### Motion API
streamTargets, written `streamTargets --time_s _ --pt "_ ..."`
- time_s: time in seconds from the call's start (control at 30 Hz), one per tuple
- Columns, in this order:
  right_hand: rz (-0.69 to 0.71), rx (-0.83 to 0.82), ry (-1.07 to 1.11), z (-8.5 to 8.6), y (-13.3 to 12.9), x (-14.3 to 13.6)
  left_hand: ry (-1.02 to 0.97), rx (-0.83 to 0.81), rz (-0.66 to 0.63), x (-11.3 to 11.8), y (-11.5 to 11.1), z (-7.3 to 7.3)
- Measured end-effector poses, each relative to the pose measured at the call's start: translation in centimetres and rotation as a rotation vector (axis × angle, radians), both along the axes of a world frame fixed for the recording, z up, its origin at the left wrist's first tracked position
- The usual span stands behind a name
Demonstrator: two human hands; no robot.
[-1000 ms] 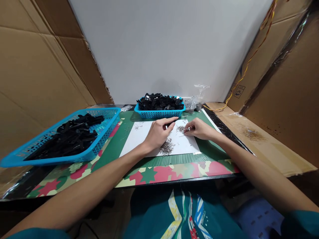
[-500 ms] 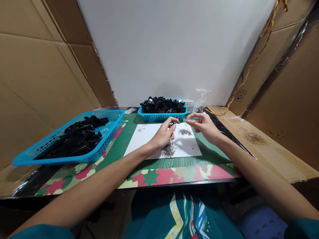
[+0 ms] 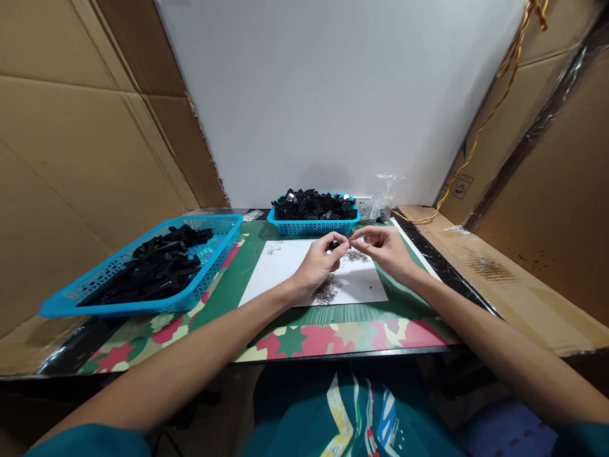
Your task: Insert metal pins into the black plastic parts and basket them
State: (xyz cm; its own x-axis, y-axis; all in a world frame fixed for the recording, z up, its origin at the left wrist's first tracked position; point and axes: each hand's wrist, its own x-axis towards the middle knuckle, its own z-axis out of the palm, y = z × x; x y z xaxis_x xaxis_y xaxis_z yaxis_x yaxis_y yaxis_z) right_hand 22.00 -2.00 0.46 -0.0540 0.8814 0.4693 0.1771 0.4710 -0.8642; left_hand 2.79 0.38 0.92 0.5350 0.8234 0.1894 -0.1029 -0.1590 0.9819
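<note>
Above a white sheet of paper (image 3: 273,273), my left hand (image 3: 320,261) is closed around a small black part (image 3: 334,245), mostly hidden by the fingers. My right hand (image 3: 386,251) is pinched, its thumb and forefinger tips meeting the left fingertips. Whatever sits in that pinch is too small to make out. Under the hands lie a near pile of tiny metal pieces (image 3: 325,292) and a far pile of tiny metal pieces (image 3: 356,256), partly covered by my fingers. A sparse scatter of tiny pieces (image 3: 273,248) is at the sheet's far left.
At left, a large blue basket (image 3: 190,297) holds long black parts (image 3: 155,260). A smaller blue basket (image 3: 311,227) at the back is heaped with black pieces (image 3: 314,204). Clear plastic bags (image 3: 378,206) lie beside it. Cardboard walls (image 3: 95,127) flank the table; a yellow wire (image 3: 469,155) hangs at right.
My right hand has moved left and my left hand slightly right, so their fingertips now meet. The view has shifted slightly.
</note>
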Motion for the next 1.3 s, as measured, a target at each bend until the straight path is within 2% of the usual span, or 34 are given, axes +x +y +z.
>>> streamTargets --time_s 0.1,0.23,0.37,0.53,0.6,0.7,0.87,1.0,1.1,1.3 --pt "-0.004 -0.016 -0.051 0.3 -0.1 0.3 0.035 0.050 0.019 -0.1 0.2 -0.1" --pt "-0.014 -0.090 -0.071 0.7 -0.1 0.6 0.115 0.202 0.032 -0.3 0.6 -0.2" --pt "0.058 -0.113 -0.160 0.8 0.1 1.0 0.224 0.327 0.004 -0.6 0.8 -0.4" --pt "0.111 -0.139 -0.297 0.9 0.2 1.7 0.425 0.472 0.038 -0.9 0.5 -0.3" --pt "0.070 -0.171 -0.335 1.2 0.3 2.0 0.480 0.533 0.009 -1.0 0.4 -0.1" --pt "-0.066 -0.235 -0.292 1.3 0.5 2.6 0.557 0.596 -0.032 -1.3 0.2 0.1" --pt "-0.181 -0.326 -0.171 0.9 0.8 2.7 0.782 0.646 0.038 -1.5 0.0 0.2" --pt "-0.159 -0.324 -0.187 0.3 0.9 2.1 0.839 0.733 0.044 -1.4 -0.3 0.6" --pt "-0.158 -0.321 -0.241 -0.2 1.1 1.8 0.876 0.802 -0.021 -1.4 -0.3 0.6" --pt "-0.122 -0.341 -0.352 -1.1 1.5 1.8 0.805 0.947 -0.125 -1.8 0.6 -0.1"
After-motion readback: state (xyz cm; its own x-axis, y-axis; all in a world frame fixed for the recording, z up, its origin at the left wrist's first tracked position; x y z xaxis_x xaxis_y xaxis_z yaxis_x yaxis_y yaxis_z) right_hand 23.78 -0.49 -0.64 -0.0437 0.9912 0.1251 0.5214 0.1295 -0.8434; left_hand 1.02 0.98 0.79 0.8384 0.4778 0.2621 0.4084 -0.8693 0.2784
